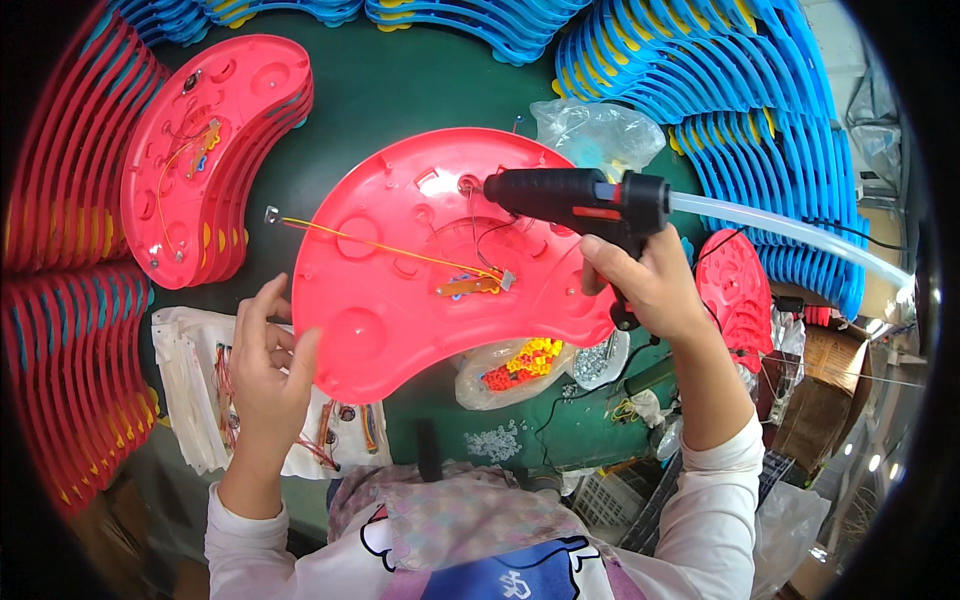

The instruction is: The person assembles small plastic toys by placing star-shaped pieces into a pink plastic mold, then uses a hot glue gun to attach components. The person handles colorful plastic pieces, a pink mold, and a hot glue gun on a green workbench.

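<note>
A red kidney-shaped plastic shell (390,190) lies in front of me with its hollow, ribbed side up. My right hand (655,285) grips a black hot glue gun (550,195) by its handle, and a long translucent glue stick (780,215) sticks out from its back. The gun's nozzle points at a small round socket in the shell's upper part. Yellow and orange wires (370,243) run from a small circuit board (470,287) past the shell's left edge to a small metal-looking part (272,215). My left hand (268,355), fingers apart, is beside the shell's lower left edge.
Stacked red shells (215,150) stand at the left, and blue shells (690,60) at the back and right. Near me are white sheets with wired parts (190,400), a bag of yellow and red pieces (520,370), a dish of screws (600,362) and scattered clear bits (495,442).
</note>
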`<state>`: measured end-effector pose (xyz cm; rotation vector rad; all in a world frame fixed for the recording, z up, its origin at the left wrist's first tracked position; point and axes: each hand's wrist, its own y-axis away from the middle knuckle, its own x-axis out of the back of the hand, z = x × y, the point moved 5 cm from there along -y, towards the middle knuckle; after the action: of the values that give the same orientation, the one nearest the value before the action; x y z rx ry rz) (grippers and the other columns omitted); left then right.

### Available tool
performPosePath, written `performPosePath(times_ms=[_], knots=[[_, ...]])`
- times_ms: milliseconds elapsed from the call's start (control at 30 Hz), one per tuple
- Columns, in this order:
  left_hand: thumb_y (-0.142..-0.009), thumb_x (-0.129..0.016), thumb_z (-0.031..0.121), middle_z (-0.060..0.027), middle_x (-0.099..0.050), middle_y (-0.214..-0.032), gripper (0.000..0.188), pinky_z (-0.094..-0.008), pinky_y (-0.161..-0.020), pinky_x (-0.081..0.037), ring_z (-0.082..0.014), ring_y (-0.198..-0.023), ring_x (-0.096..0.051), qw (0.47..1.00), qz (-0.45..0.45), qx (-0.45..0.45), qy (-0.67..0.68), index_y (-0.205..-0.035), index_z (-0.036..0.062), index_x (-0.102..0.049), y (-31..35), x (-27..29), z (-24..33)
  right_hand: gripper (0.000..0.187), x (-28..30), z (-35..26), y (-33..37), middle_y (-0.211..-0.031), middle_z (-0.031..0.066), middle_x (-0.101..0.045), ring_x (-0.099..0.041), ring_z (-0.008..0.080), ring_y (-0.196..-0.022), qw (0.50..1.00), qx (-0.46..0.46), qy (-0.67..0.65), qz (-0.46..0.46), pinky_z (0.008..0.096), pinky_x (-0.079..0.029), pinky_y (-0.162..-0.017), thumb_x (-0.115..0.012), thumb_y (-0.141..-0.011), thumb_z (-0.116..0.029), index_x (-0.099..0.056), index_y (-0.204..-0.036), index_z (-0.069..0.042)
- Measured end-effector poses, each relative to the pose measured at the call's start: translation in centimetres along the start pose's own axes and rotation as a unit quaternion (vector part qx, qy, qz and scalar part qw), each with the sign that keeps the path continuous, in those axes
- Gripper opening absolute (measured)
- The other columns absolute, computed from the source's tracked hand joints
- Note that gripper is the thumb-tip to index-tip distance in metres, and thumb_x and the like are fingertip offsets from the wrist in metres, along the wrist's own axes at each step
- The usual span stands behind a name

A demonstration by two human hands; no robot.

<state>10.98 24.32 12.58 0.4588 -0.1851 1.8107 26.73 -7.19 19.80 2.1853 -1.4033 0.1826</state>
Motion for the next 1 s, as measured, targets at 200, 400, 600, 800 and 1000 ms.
performPosePath(times_ms=[200, 400, 600, 800, 1000], knots=[[-0.100, -0.052, 0.002, -0.0141, -0.065, -0.113, 0.045, -0.0256, -0.074, -0.054, -0.0137, -0.090, -0.068, 0.996, -0.009, 0.040, 0.078, -0.143, -0.0055, -0.044, -0.1, -1.1, -1.2, 0.037, 2.1, 2.5, 3.0, -0.090, 0.0061, -0.064, -0.058, 0.0132, -0.082, 0.996, -0.002, 0.080, 0.026, 0.0305, -0.050, -0.073, -0.072, -0.090, -0.018, -0.062, -0.118, 0.003], [-0.104, -0.044, 0.005, -0.0183, -0.055, -0.141, 0.045, -0.0330, -0.105, -0.044, -0.0202, -0.125, -0.056, 0.996, 0.077, -0.010, 0.039, -0.146, -0.0079, -0.042, 1.2, 0.9, -2.1, 0.038, 3.0, 2.2, 3.0, -0.086, 0.0079, -0.069, -0.066, 0.0155, -0.078, 1.000, -0.006, -0.023, 0.011, 0.0334, -0.054, -0.072, -0.073, -0.090, -0.023, -0.061, -0.117, 0.001], [-0.105, -0.046, 0.008, -0.0172, -0.053, -0.142, 0.048, -0.0348, -0.104, -0.047, -0.0230, -0.128, -0.054, 0.937, 0.345, -0.038, 0.042, -0.150, -0.0053, -0.036, -2.5, 13.7, -6.6, 0.060, 3.0, 0.1, 3.3, -0.090, 0.0190, -0.072, -0.072, 0.0292, -0.087, 0.988, 0.068, -0.140, -0.005, 0.0434, -0.057, -0.089, -0.061, -0.091, -0.033, -0.053, -0.129, 0.012], [-0.105, -0.048, 0.013, -0.0159, -0.056, -0.136, 0.049, -0.0358, -0.090, -0.059, -0.0240, -0.118, -0.061, 0.927, 0.328, 0.051, 0.173, -0.150, -0.0026, -0.035, -5.9, 19.6, -17.0, 0.033, -2.2, 1.8, -0.1, -0.090, 0.0080, -0.071, -0.066, 0.0153, -0.082, 0.994, -0.034, -0.087, -0.060, 0.0310, -0.053, -0.079, -0.069, -0.092, -0.022, -0.062, -0.114, 0.001], [-0.104, -0.057, 0.021, -0.0159, -0.050, -0.146, 0.063, -0.0347, -0.102, -0.051, -0.0242, -0.132, -0.054, 0.962, 0.167, 0.099, 0.190, -0.156, 0.0027, -0.027, -6.8, 17.9, -14.5, 0.042, -5.1, 1.6, -2.1, -0.083, 0.0073, -0.068, -0.062, 0.0154, -0.077, 0.993, -0.004, 0.094, -0.071, 0.0337, -0.051, -0.074, -0.070, -0.090, -0.034, -0.063, -0.114, 0.000]])
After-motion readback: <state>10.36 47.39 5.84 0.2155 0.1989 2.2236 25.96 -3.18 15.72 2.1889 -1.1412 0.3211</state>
